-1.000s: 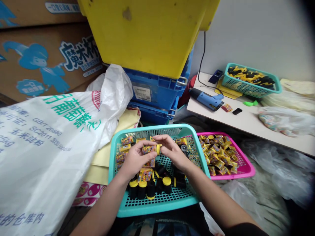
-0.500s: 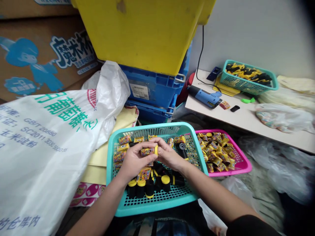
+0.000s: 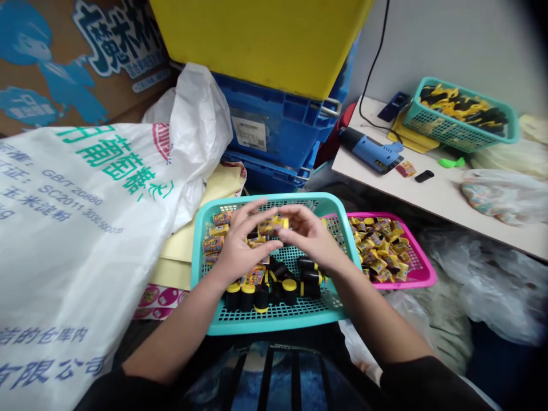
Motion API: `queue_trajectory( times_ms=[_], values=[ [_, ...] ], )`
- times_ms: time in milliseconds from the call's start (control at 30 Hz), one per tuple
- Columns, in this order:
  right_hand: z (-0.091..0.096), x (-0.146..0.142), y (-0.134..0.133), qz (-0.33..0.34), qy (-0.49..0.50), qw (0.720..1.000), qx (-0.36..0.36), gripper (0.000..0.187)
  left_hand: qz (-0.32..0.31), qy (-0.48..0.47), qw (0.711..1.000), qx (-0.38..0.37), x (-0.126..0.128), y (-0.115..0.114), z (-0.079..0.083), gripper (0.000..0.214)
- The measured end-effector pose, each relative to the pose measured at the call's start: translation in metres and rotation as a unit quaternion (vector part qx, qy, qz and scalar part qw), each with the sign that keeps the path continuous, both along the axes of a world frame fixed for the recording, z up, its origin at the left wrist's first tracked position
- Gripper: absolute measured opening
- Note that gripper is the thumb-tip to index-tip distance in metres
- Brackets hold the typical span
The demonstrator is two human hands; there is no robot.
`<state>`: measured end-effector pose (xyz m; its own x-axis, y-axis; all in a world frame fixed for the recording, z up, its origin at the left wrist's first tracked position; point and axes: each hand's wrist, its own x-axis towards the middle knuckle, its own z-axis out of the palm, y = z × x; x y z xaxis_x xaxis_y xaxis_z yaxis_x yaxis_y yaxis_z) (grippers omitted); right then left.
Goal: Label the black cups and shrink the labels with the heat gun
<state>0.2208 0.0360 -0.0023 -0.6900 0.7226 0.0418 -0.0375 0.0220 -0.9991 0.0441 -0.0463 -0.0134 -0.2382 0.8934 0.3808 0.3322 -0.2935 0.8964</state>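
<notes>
A small labelled canister (image 3: 273,226), blurred and with a yellow cap at its right end, is held over the turquoise basket (image 3: 274,327). My right hand (image 3: 311,235) grips the capped end between thumb and fingers. Beside the other end, my left hand (image 3: 245,242) has its fingers stretched and thumb apart; any light touch on the canister cannot be made out. Below lie several black canisters (image 3: 290,292) with yellow caps, some upright and some on their sides. Labelled canisters (image 3: 213,244) line the basket's left side, partly hidden by my left hand.
A pink basket (image 3: 422,273) of small labelled pieces stands at the right. A blue heat gun (image 3: 371,150) and another turquoise basket (image 3: 460,128) are on the white table (image 3: 505,229). Blue crates (image 3: 278,123) rise behind; a large white sack (image 3: 72,245) fills the left.
My left fingers have loosened and spread from around the canister, while my right hand keeps hold of its capped end. The view has shifted, with the table and crates appearing higher.
</notes>
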Motion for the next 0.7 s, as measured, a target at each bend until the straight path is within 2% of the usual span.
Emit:
queue_trajectory(
  times_ms=[33, 67, 133, 167, 200, 233, 300, 367, 433, 533, 633, 700],
  values=[
    [0.005, 0.006, 0.007, -0.042, -0.055, 0.996, 0.059, 0.043, 0.016, -0.028, 0.999, 0.0, -0.003, 0.001, -0.001, 0.048],
    [0.008, 0.011, 0.013, -0.096, -0.118, 0.98, 0.125, 0.039, 0.041, -0.068, 0.997, 0.001, -0.006, 0.001, -0.003, 0.048],
    [0.011, 0.016, 0.021, -0.196, -0.246, 0.912, 0.263, 0.034, 0.098, -0.152, 0.983, 0.013, -0.01, 0.004, -0.005, 0.033],
    [0.01, 0.015, 0.022, -0.21, -0.296, 0.878, 0.311, 0.028, 0.122, -0.182, 0.976, 0.019, -0.011, 0.005, -0.006, 0.024],
    [0.008, 0.011, 0.019, -0.19, -0.337, 0.859, 0.336, 0.021, 0.137, -0.201, 0.97, 0.022, -0.011, 0.005, -0.007, 0.018],
    [0.004, 0.004, 0.015, -0.142, -0.366, 0.854, 0.342, 0.016, 0.139, -0.212, 0.967, 0.02, -0.011, 0.006, -0.006, 0.015],
    [-0.007, -0.013, 0.002, -0.005, -0.402, 0.861, 0.313, 0.021, 0.125, -0.221, 0.967, 0.004, -0.009, 0.005, -0.005, 0.014],
    [-0.019, -0.03, -0.009, 0.071, -0.423, 0.854, 0.295, 0.021, 0.116, -0.229, 0.966, -0.008, -0.007, 0.004, -0.005, 0.015],
    [-0.029, -0.04, -0.012, 0.09, -0.43, 0.854, 0.279, 0.016, 0.124, -0.237, 0.963, -0.01, -0.008, 0.002, -0.005, 0.014],
    [-0.035, -0.039, -0.008, 0.084, -0.418, 0.869, 0.25, 0.014, 0.141, -0.244, 0.959, -0.015, -0.01, 0.001, -0.006, 0.013],
    [-0.031, -0.029, 0.0, 0.075, -0.397, 0.879, 0.253, 0.017, 0.142, -0.219, 0.964, -0.04, -0.013, 0.001, -0.007, 0.015],
    [-0.026, -0.023, 0.004, 0.056, -0.364, 0.896, 0.248, 0.015, 0.131, -0.171, 0.975, -0.054, -0.013, 0.001, -0.008, 0.016]
  ],
)
